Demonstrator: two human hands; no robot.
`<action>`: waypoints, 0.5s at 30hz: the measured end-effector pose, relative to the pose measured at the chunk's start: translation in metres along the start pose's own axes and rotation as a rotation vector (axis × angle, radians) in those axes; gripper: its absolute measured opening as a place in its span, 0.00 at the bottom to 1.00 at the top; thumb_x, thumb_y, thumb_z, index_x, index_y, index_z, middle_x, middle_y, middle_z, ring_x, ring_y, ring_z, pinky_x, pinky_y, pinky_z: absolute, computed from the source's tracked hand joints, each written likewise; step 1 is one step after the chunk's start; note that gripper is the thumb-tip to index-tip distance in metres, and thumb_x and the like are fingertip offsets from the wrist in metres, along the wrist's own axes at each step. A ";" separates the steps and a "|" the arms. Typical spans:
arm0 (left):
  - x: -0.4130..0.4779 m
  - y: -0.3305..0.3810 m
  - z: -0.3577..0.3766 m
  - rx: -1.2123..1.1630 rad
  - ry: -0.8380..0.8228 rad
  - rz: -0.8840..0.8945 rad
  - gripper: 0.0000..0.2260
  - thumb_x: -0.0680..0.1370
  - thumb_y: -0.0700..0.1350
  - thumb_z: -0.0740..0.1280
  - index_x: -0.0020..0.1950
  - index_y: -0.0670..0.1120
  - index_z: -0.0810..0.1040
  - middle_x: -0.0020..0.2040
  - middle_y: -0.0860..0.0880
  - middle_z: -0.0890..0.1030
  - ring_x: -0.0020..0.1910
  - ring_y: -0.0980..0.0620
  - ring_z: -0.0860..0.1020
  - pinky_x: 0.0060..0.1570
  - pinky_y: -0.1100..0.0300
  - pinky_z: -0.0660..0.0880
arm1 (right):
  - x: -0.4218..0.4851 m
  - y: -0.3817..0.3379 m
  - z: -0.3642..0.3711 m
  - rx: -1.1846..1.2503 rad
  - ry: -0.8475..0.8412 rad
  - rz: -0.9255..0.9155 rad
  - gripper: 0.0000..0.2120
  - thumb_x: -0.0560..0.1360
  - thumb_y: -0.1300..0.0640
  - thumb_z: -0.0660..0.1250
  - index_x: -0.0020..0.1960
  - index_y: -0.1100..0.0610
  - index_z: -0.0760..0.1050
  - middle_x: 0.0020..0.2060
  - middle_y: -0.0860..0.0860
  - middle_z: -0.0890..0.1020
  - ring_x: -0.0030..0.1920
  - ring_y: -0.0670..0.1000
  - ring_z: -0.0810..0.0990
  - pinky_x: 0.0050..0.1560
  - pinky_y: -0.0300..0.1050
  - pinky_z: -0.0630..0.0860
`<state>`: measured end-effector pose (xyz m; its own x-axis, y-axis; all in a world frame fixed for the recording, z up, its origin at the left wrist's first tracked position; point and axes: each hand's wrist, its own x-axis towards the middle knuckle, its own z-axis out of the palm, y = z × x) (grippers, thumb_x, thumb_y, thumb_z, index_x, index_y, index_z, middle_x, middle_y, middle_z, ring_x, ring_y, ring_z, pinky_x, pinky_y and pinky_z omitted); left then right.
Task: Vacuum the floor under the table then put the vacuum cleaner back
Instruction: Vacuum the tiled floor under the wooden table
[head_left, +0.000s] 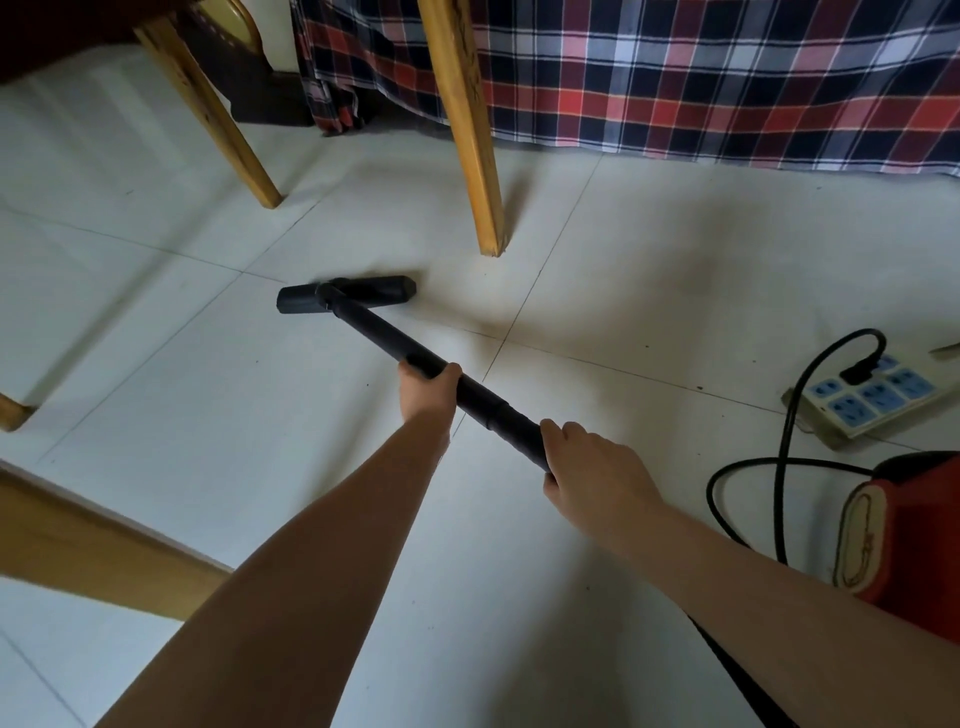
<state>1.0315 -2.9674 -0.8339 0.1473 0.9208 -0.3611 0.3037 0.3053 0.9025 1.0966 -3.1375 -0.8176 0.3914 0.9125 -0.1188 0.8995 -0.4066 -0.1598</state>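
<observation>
A black vacuum wand (382, 332) slants across the white tiled floor (182, 395). Its flat black floor head (347, 294) lies on the tiles just in front of a wooden table leg (470, 150). My left hand (427, 387) grips the wand at its middle. My right hand (592, 465) grips the wand's near end. The red vacuum cleaner body (906, 535) stands on the floor at the right edge, partly cut off by the frame.
A second wooden leg (208, 104) slants at the upper left, and a wooden beam (78, 540) crosses the lower left. A plaid cloth (675, 78) hangs to the floor behind. A white power strip (867, 400) with a black cord (784, 457) plugged in lies at right.
</observation>
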 end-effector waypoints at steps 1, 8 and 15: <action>-0.005 -0.003 -0.002 0.003 -0.001 0.002 0.20 0.75 0.41 0.65 0.65 0.44 0.64 0.48 0.47 0.74 0.46 0.48 0.74 0.45 0.57 0.70 | -0.005 0.000 0.000 -0.001 -0.004 -0.003 0.12 0.77 0.58 0.57 0.60 0.57 0.64 0.41 0.50 0.66 0.36 0.53 0.67 0.25 0.41 0.53; -0.041 -0.017 -0.015 -0.001 0.049 0.020 0.21 0.76 0.42 0.65 0.67 0.43 0.64 0.51 0.47 0.75 0.49 0.48 0.74 0.48 0.58 0.69 | -0.039 -0.001 -0.007 0.008 -0.018 -0.052 0.13 0.77 0.58 0.57 0.61 0.57 0.65 0.47 0.52 0.75 0.36 0.53 0.68 0.30 0.43 0.59; -0.073 -0.029 -0.019 0.005 0.122 -0.003 0.21 0.76 0.43 0.64 0.67 0.42 0.65 0.57 0.42 0.76 0.48 0.47 0.74 0.45 0.58 0.69 | -0.068 0.003 -0.009 0.011 -0.033 -0.087 0.12 0.77 0.58 0.58 0.59 0.57 0.66 0.48 0.52 0.75 0.37 0.52 0.68 0.34 0.44 0.63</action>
<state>0.9941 -3.0393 -0.8295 0.0307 0.9426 -0.3324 0.3091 0.3073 0.9000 1.0741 -3.1999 -0.8016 0.3048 0.9427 -0.1358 0.9278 -0.3261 -0.1814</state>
